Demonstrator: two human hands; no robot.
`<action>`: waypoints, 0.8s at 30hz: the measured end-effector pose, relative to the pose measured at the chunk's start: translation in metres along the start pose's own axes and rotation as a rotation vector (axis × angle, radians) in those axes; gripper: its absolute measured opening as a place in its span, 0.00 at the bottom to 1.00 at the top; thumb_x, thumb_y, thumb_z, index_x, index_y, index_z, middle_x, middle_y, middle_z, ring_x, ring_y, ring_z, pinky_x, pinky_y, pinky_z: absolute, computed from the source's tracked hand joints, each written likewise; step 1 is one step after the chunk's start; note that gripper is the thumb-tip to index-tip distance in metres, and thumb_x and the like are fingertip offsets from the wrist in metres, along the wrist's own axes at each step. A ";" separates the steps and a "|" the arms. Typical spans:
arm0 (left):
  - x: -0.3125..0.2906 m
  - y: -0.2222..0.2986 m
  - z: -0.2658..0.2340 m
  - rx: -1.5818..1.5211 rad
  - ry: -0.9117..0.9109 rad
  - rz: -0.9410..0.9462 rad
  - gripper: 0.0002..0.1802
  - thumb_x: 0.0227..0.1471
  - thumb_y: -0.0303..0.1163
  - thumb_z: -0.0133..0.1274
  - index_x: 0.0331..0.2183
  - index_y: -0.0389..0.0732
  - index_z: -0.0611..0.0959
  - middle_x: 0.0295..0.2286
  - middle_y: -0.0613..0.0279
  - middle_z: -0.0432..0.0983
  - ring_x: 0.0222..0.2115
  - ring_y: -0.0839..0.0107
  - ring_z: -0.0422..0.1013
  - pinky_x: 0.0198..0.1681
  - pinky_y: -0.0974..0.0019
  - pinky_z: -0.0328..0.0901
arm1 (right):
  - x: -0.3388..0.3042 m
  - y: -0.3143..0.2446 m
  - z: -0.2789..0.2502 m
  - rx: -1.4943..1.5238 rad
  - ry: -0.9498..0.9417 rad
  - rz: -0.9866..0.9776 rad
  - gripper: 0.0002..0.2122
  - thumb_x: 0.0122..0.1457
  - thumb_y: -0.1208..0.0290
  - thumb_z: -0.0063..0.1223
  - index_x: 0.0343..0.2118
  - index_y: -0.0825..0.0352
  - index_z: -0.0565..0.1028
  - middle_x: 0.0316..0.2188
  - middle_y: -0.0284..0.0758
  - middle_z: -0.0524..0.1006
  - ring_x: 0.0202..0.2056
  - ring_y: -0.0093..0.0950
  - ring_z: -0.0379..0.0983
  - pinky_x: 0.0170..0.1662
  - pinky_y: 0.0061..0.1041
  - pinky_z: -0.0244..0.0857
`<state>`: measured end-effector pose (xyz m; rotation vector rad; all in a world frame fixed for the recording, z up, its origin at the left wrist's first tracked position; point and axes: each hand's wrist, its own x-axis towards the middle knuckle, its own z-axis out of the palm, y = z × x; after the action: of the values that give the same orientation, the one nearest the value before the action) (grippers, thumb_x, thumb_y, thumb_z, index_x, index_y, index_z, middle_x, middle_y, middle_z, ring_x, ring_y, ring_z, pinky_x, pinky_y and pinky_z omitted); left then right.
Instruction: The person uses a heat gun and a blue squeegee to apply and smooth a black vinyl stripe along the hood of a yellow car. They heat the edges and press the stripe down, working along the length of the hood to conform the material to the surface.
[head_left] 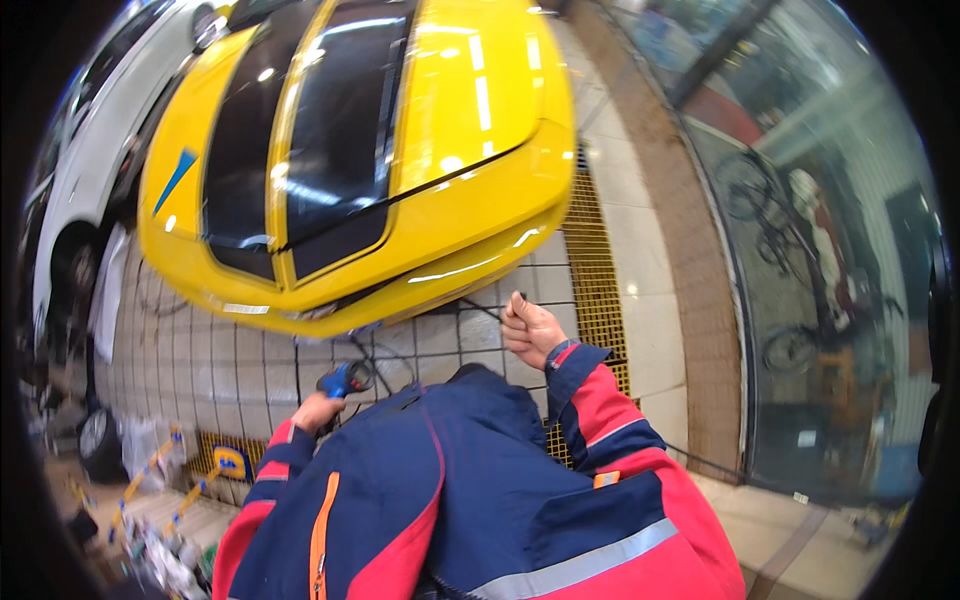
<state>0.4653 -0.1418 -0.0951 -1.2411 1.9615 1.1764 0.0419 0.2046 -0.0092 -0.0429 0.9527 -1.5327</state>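
Low on my left side, my left hand (318, 412) is wrapped round a blue hand-held power tool (345, 380) with a dark round front end. Its exact kind does not show. My right hand (532, 332) is raised ahead of me, fingers curled closed. A black cord (480, 308) runs up to these fingers, and a small dark bit pokes out above them; most of the grip is hidden. Beyond both hands stands a yellow car (470, 215) with black stripes (345, 120) on its body. Neither hand touches it.
Yellow floor grating (597, 260) runs along the right of the tiled floor (225, 365). Glass panels (800, 300) stand farther right, with bicycles behind. A white car (120, 120) is at the far left. A tyre (98, 440) and clutter lie lower left; another dark cable (705, 460) crosses the floor.
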 end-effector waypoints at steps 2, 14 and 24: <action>0.016 -0.010 -0.003 0.133 -0.042 0.147 0.24 0.47 0.44 0.64 0.36 0.31 0.87 0.29 0.56 0.83 0.30 0.62 0.79 0.34 0.57 0.71 | -0.021 -0.040 0.063 0.237 -0.443 -0.175 0.21 0.67 0.40 0.56 0.35 0.57 0.75 0.20 0.18 0.57 0.19 0.12 0.50 0.22 0.16 0.44; 0.015 0.019 -0.008 -0.201 -0.028 -0.088 0.19 0.49 0.41 0.64 0.33 0.32 0.86 0.25 0.58 0.81 0.25 0.67 0.75 0.29 0.60 0.68 | -0.163 -0.088 0.353 -0.464 -1.087 -0.469 0.20 0.68 0.59 0.65 0.25 0.67 0.72 0.22 0.37 0.68 0.22 0.40 0.68 0.24 0.36 0.57; -0.019 -0.005 0.011 -0.427 -0.039 -0.174 0.12 0.49 0.36 0.64 0.31 0.38 0.83 0.22 0.62 0.77 0.20 0.68 0.73 0.25 0.61 0.66 | -0.255 -0.161 0.287 -1.241 -0.763 0.442 0.18 0.72 0.62 0.54 0.60 0.66 0.71 0.32 0.42 0.80 0.30 0.45 0.78 0.34 0.40 0.72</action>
<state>0.4774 -0.1252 -0.0872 -1.5488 1.5821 1.5649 0.1246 0.2498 0.3963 -1.1280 1.0279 -0.2636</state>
